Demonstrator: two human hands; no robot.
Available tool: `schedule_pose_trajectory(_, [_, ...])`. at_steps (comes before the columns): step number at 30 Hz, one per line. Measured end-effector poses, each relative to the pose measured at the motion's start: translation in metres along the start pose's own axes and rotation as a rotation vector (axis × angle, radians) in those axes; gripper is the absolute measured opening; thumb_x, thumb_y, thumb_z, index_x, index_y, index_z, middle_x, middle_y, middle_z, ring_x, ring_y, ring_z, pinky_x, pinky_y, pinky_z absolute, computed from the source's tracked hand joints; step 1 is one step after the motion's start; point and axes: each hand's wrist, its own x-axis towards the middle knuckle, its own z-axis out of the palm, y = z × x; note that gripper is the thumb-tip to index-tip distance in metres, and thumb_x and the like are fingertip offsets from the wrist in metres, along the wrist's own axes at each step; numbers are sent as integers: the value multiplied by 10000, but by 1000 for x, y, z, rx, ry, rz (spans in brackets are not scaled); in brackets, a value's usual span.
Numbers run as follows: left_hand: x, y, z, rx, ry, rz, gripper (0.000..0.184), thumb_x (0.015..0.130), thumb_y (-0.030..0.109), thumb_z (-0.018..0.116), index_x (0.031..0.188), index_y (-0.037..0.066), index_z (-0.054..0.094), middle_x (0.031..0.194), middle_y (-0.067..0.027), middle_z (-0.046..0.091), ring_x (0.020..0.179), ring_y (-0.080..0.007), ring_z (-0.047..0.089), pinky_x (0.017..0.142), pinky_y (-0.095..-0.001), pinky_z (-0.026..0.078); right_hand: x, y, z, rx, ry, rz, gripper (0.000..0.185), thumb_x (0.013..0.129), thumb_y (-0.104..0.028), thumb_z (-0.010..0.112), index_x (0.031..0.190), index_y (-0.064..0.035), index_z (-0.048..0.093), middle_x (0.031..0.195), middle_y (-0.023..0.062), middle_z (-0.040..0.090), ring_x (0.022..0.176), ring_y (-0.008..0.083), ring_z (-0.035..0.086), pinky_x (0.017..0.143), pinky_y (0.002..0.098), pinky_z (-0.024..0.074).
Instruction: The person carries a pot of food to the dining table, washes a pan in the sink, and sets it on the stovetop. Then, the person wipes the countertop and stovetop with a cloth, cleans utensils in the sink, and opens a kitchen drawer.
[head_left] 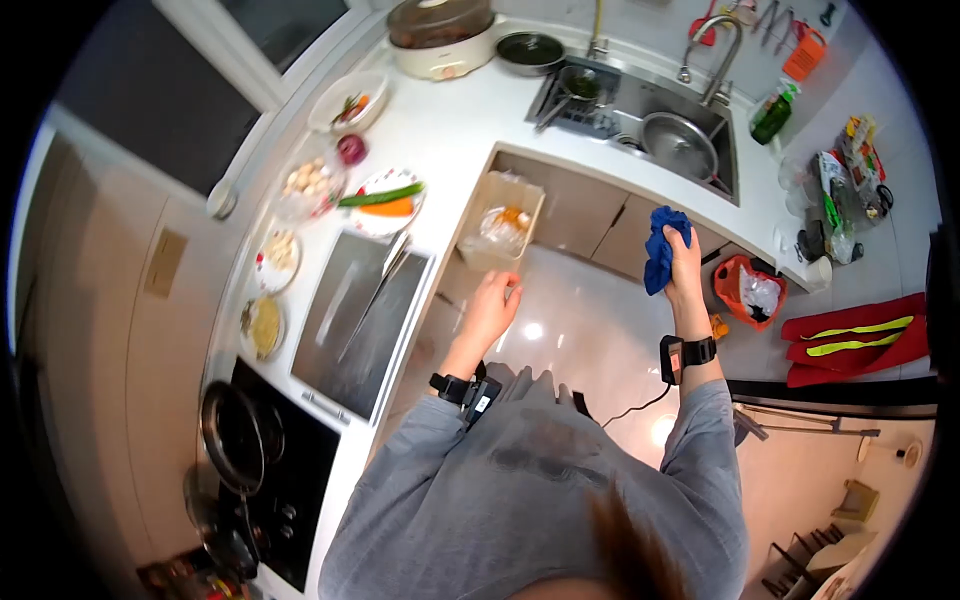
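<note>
My right hand [684, 262] is closed around a crumpled blue cloth [660, 248], held above the floor in front of the sink cabinets. My left hand [490, 308] hangs by the counter's front edge, fingers loosely bent and thumb a little apart, with nothing seen in it. Nearest to it is a beige bin [480, 250] holding a plastic bag and some orange scraps. To its left, a knife [372, 302] lies on a steel cutting board [335, 325]. Beyond the board, a plate [376, 226] carries a green cucumber-like vegetable [382, 195] and a carrot [388, 208].
The sink [720, 125] holds a metal basin [680, 143]. A black stove [300, 450] with a frying pan [232, 435] is at lower left. An orange-red bag-lined bin [735, 300] stands near my right wrist. Bowls, an onion [351, 149] and a steamer [440, 40] line the counter.
</note>
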Motion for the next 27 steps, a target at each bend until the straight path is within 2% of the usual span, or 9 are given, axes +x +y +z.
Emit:
schedule_pose_trajectory(3, [47,-4,18,-39,4,30,152,774,115,556,889,19,538,824,-126,553,590,-246,528,557,-341,427,48,-17,-6,-14,30,-44,256,774,-103,546,1012,-24,494,806,51,545,620,117,522,510,235,429])
schedule_pose_trajectory(8, [119,-8,42,-51,-74,52,163,777,120,552,894,11,520,874,-146,540,646,-284,536,593,-364,432,136,-33,-1,-98,53,-157,259,787,-135,556,1011,-18,503,799,40,546,607,91,500,506,217,405])
schedule_pose_trajectory(12, [207,-18,64,-110,-53,111,163,780,129,547,896,15,525,861,-148,542,676,-297,536,610,-370,437,234,-38,18,-273,196,-280,393,847,-314,524,1060,16,497,903,56,554,767,115,507,680,229,414])
schedule_pose_trajectory(13, [220,-17,69,-140,-72,79,164,781,132,546,897,17,527,861,-148,541,684,-301,535,617,-373,439,250,-39,24,-423,223,-365,489,870,-386,456,1114,38,470,1006,107,560,903,191,523,807,263,391])
schedule_pose_trajectory(16, [264,-23,82,-155,-97,100,162,782,132,544,902,24,530,876,-141,538,686,-302,534,621,-370,440,304,-12,23,-677,52,-203,524,905,-366,339,1187,69,412,1200,226,457,1136,309,420,952,313,292])
schedule_pose_trajectory(18, [279,-29,89,-170,-108,77,166,784,135,542,907,25,529,888,-135,535,657,-293,536,616,-368,439,320,11,30,-891,-115,-192,520,912,-338,313,1192,93,392,1233,241,418,1167,316,387,972,315,271])
schedule_pose_trajectory(20, [297,-30,91,-181,-149,-20,171,786,139,539,913,26,527,889,-128,533,624,-281,534,614,-364,439,335,39,29,-845,-16,-211,535,915,-346,293,1190,103,387,1237,253,404,1190,311,363,992,299,251])
schedule_pose_trajectory(23, [304,-43,106,-191,-103,-60,163,788,135,540,905,22,537,854,-116,535,581,-239,511,571,-335,422,358,63,6,-1017,-185,-30,517,921,-348,275,1203,66,399,1230,238,421,1177,310,379,980,305,267])
schedule_pose_trajectory(27, [312,-51,112,-201,0,-74,162,792,134,538,903,16,542,831,-110,536,553,-215,503,538,-317,413,356,32,28,-988,-309,-68,470,927,-335,255,1216,-4,424,1209,204,459,1142,306,419,950,320,303])
